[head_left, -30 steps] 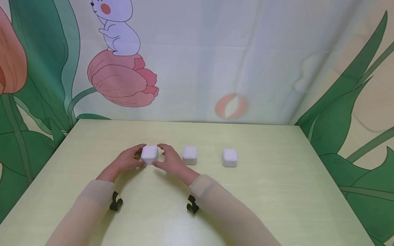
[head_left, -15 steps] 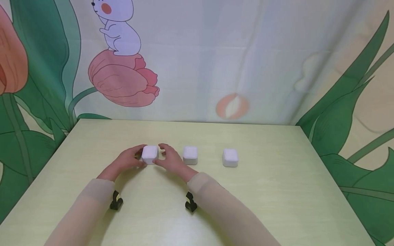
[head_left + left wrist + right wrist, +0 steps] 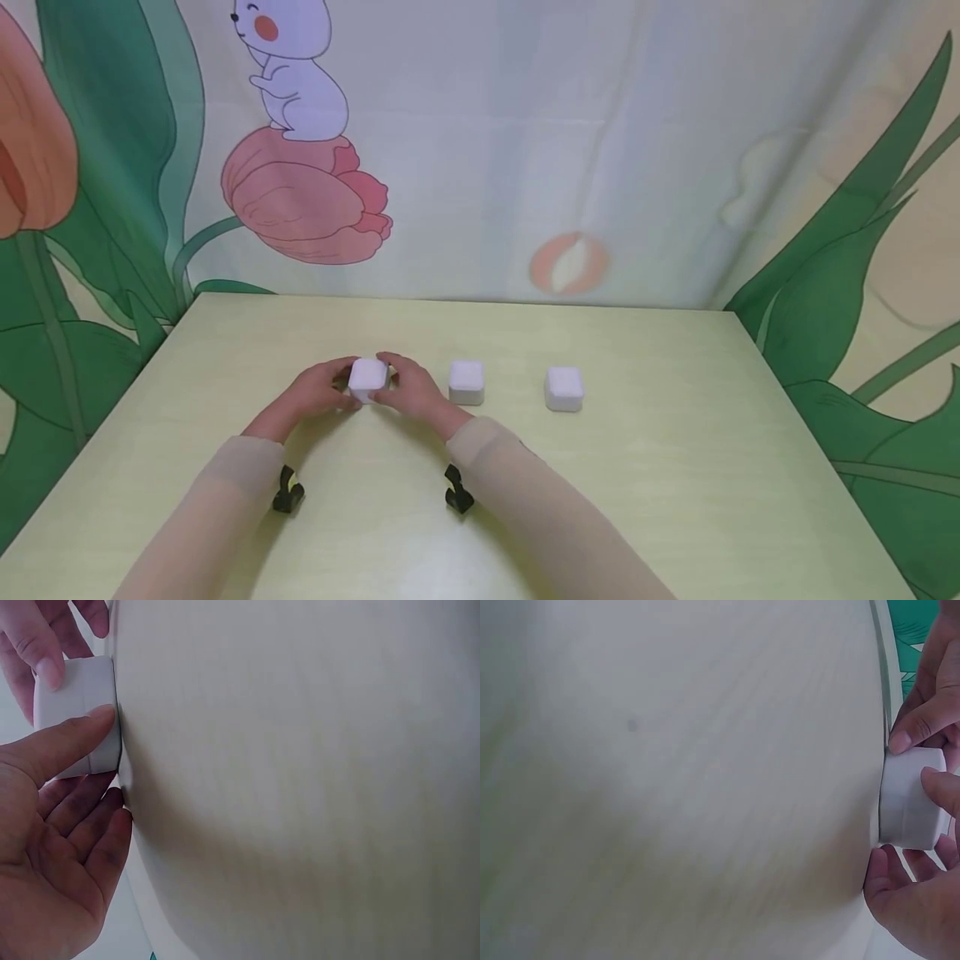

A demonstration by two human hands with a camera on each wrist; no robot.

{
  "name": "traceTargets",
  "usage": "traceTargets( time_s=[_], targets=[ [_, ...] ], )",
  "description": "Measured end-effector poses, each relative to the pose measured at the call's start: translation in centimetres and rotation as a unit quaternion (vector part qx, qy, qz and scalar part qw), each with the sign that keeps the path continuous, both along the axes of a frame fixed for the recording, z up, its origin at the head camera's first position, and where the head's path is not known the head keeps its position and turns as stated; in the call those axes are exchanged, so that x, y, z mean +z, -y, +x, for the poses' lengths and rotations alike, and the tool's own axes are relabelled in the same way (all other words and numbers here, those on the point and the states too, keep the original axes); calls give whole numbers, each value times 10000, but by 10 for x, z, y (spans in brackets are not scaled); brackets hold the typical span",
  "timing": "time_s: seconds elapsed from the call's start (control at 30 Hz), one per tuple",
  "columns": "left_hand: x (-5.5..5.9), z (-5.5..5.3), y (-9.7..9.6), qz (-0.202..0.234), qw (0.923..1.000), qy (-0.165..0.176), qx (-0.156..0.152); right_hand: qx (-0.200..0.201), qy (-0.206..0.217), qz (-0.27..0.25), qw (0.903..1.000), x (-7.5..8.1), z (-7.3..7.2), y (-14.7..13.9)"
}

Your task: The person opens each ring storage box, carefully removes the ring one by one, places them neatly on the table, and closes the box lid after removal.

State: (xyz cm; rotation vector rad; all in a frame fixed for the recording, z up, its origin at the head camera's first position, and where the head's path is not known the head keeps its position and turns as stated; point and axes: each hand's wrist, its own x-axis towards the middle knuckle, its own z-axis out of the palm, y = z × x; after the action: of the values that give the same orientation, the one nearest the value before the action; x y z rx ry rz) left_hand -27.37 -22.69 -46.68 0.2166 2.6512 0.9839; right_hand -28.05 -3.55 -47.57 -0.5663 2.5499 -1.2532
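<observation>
A small white box with rounded corners stands on the table left of the middle, held between both hands. My left hand grips it from the left; in the left wrist view its thumb lies across the near face low down, with the fingers reaching behind. From the right, my right hand pinches the same box, its thumb on the near face and fingers partly hidden at the back. A thin seam crosses the box's side in the right wrist view. The box's base appears to touch the table.
Two similar white boxes stand in a row to the right, a middle box and a right box. The pale wooden table ends at a printed curtain. Black wrist mounts hang under both sleeves.
My right hand has closed in slightly on the box, its fingers now nearer the box's right side. The left hand and the boxes keep their places; the head view has shifted a little.
</observation>
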Motion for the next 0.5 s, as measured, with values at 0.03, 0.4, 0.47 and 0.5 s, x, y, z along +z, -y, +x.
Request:
traceTargets(
  time_s=[0.03, 0.4, 0.47, 0.5],
  targets=[
    [0, 0, 0, -8, 10000, 7, 9, -12, 12, 54, 10000, 0, 0, 0],
    [0, -1, 1, -76, 10000, -34, 35, -101, -123, 417, 9990, 1, -2, 6],
    [0, -1, 1, -90, 9999, -44, 61, -112, -144, 473, 9987, 2, -2, 6],
    [0, -1, 1, -94, 9999, -49, 80, -116, -161, 509, 9985, 2, -1, 6]
  ],
)
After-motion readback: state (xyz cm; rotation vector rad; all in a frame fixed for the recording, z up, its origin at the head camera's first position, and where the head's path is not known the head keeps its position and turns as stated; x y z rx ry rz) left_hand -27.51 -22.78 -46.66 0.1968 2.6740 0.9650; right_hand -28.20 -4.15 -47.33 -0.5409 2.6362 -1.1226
